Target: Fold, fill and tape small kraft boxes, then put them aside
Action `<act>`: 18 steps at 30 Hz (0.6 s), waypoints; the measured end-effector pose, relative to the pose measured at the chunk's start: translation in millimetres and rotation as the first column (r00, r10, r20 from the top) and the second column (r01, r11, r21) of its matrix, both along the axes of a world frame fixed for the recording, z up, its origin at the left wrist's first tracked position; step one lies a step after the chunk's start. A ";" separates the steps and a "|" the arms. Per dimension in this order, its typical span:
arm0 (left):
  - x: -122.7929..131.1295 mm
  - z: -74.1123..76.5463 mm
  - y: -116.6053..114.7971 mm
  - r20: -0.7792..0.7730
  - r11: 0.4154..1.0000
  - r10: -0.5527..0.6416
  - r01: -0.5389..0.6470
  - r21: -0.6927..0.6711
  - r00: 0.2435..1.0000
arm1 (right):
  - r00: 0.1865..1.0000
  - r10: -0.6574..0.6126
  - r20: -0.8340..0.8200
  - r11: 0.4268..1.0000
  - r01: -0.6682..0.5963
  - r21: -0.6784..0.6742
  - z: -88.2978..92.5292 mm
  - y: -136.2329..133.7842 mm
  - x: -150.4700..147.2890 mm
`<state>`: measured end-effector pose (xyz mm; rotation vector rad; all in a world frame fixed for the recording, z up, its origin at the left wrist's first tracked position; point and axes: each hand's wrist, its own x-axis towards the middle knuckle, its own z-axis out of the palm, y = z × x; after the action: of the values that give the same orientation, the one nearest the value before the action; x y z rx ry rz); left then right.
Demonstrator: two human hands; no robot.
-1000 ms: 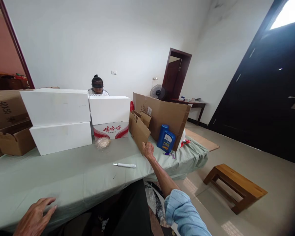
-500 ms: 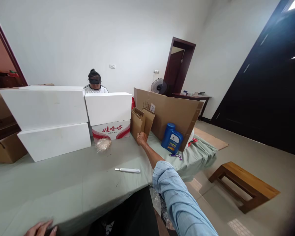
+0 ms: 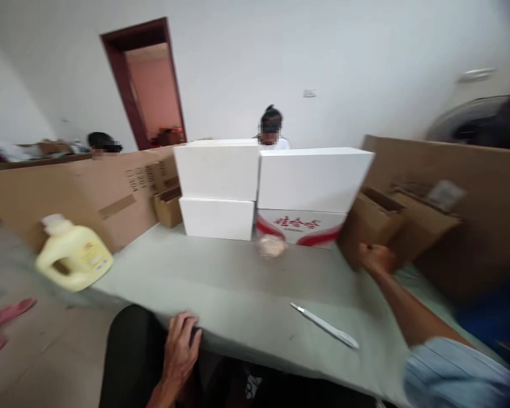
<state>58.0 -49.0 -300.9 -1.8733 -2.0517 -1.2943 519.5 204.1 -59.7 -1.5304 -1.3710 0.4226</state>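
Observation:
At the right, my right hand (image 3: 378, 258) is closed at the front edge of a small open cardboard box (image 3: 376, 212); motion blur softens its fingers. A second small carton (image 3: 425, 224) leans beside that box. My left hand (image 3: 182, 345) rests at the near table edge by my knee, holding nothing I can see, its fingers loosely apart. Between the hands, a white-handled craft knife (image 3: 325, 326) lies on the green tablecloth (image 3: 221, 277). A clear plastic bag with pale contents (image 3: 272, 246) sits before the printed red-and-white carton (image 3: 301, 226).
White boxes (image 3: 219, 170) stand stacked across the table's back. Large cardboard panels flank it, one on the left (image 3: 85, 187) and one on the right (image 3: 484, 187). A yellow jug (image 3: 74, 255) stands at the left edge. One person (image 3: 272, 127) sits behind the boxes, another (image 3: 103, 143) farther left.
My view has swung left, bringing the yellow jug and left panel into sight. My left hand shows more fully at the table edge. My right hand stays at the small cardboard box.

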 end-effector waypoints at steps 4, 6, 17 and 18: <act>-4.6 19.6 6.5 0.005 0.981 -0.020 0.020 -0.192 1.000 | 0.964 -0.248 0.096 0.966 0.254 -0.056 -43.0 43.4 33.0; -19.2 31.5 15.5 0.031 0.954 -0.068 0.074 -0.289 0.997 | 0.924 -0.324 0.203 0.943 0.334 -0.017 -78.5 45.3 54.2; -190.6 129.0 178.9 0.008 0.843 0.175 -0.146 -0.517 0.984 | 0.903 -0.071 0.423 0.978 0.146 -0.148 -162.8 -9.6 76.3; -200.4 136.0 190.5 0.000 0.835 0.193 -0.165 -0.525 0.981 | 0.889 -0.070 0.452 0.972 0.163 -0.171 -159.0 -11.9 73.0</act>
<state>-142.4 141.5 -164.9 -1.7608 -2.7456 -0.7933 592.5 192.2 -218.7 -1.9552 -1.6072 0.1408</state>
